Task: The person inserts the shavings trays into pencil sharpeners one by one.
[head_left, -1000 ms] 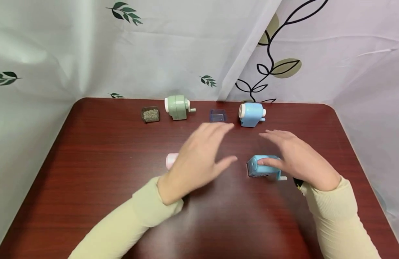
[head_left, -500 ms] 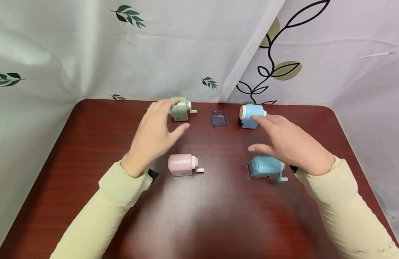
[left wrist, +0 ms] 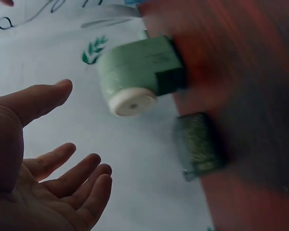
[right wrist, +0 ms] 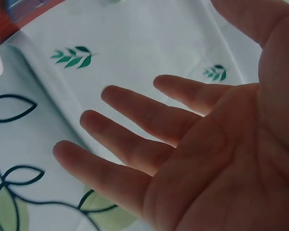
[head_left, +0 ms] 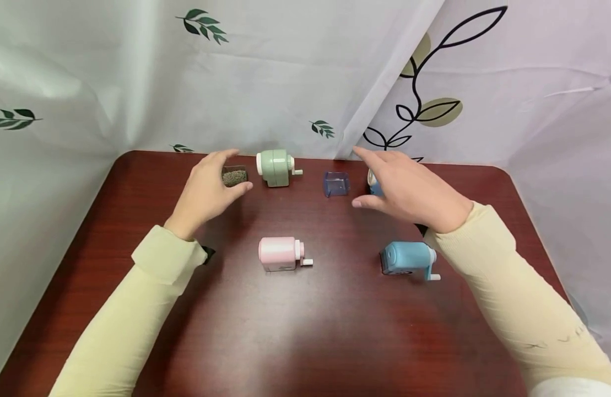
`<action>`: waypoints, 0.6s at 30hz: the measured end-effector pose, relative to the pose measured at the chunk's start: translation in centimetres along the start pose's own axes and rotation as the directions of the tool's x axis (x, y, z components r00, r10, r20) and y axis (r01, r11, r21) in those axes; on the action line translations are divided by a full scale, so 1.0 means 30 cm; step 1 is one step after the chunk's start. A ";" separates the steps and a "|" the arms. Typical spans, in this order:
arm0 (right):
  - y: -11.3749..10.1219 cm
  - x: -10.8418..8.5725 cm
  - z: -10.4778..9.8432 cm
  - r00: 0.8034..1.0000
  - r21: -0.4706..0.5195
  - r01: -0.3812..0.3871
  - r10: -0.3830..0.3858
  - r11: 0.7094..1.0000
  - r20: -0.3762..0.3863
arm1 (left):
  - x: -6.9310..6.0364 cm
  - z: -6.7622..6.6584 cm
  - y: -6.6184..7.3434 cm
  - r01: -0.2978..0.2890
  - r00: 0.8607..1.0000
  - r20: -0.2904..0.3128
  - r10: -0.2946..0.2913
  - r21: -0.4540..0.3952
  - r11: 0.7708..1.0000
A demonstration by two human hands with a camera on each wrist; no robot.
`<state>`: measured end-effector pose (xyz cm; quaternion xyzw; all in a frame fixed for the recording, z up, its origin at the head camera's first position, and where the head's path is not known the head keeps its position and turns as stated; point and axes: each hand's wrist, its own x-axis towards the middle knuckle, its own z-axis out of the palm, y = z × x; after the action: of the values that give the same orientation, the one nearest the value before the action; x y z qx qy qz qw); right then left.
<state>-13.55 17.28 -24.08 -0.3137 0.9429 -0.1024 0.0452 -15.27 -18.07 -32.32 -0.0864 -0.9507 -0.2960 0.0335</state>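
Observation:
My left hand is held over the table's back left, thumb and fingers apart, nothing in its grasp. Beside it lies a small clear drawer of pencil shavings, partly behind the fingers. A green crank pencil sharpener stands just right of that; in the left wrist view its white front end faces the camera. Over the back right hovers my right hand, fingers spread and holding nothing. It hides most of a light blue sharpener. An empty clear drawer lies left of the right hand.
Nearer to me, a pink crank sharpener lies at mid-table and a teal one lies to its right, each with a white handle. A white leaf-patterned curtain hangs behind the dark red table.
The left hand has moved left and back, from over the pink sharpener to the shavings drawer. The right hand has moved back and left from the teal sharpener to above the light blue one.

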 end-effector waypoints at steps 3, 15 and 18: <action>-0.022 0.043 -0.002 1.000 -0.013 0.017 -0.017 1.000 0.019 | 0.012 -0.007 -0.041 0.020 0.999 0.045 -0.019 -0.002 1.000; -0.044 0.224 0.029 0.994 -0.014 0.052 -0.051 0.999 0.100 | 0.061 -0.012 -0.175 0.115 0.978 0.176 -0.116 0.016 0.993; -0.041 0.274 0.040 0.990 0.006 0.036 -0.037 0.999 0.136 | 0.074 -0.009 -0.201 0.125 0.974 0.191 -0.126 0.017 0.992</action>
<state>-19.22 11.18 -25.17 -0.3370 0.9316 -0.0831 0.1080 -18.55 -22.79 -35.19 -0.0543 -0.9538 -0.2853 -0.0766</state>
